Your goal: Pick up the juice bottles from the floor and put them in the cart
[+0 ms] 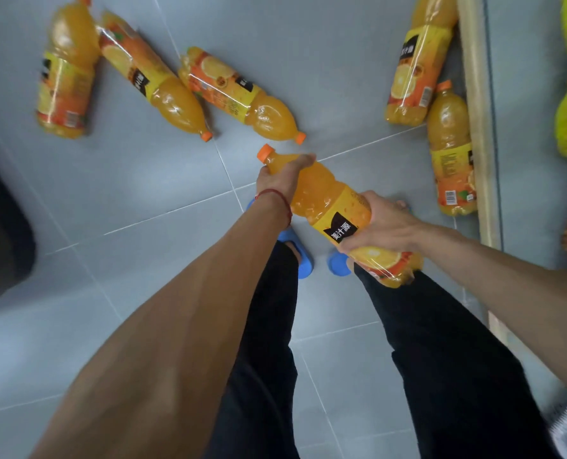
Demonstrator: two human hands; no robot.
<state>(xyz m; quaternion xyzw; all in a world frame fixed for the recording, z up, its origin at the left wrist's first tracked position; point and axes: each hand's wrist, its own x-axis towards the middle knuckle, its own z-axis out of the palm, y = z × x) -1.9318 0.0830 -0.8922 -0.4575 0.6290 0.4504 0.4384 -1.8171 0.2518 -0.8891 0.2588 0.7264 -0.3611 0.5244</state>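
Through the head camera we are looking straight down and holding one juice bottle (328, 207) clear of the floor (136, 200). It is slanting across in front of our legs, with its cap toward the upper left. Our left hand (277, 177) is wrapping around the neck just below the orange cap. Our right hand (379, 223) is curling around the labelled middle. Both hands are closed on this one bottle, and neither is free.

The bottle is looking full (the juice is reaching right up into the shoulder), so we are judging it heavy and likely to slosh. The clear plastic is probably giving a little under a squeeze, and the label film is looking glossy. The narrow neck and the label band are therefore seeming to us the surest places to grip, while the rounded shoulder is looking slippery.

Five more are lying on their sides on the tiles. The far-left bottle (67, 74) is appearing to touch the second bottle (149, 74) at their upper ends, and the third bottle (239, 94) is lying just beside those. The upper-right bottle (418, 61) and the lower-right bottle (451, 150) are lying against a pale wooden edge (477, 127). We are not seeing the cart plainly, and we cannot identify the dark shape (1, 226) at the left.
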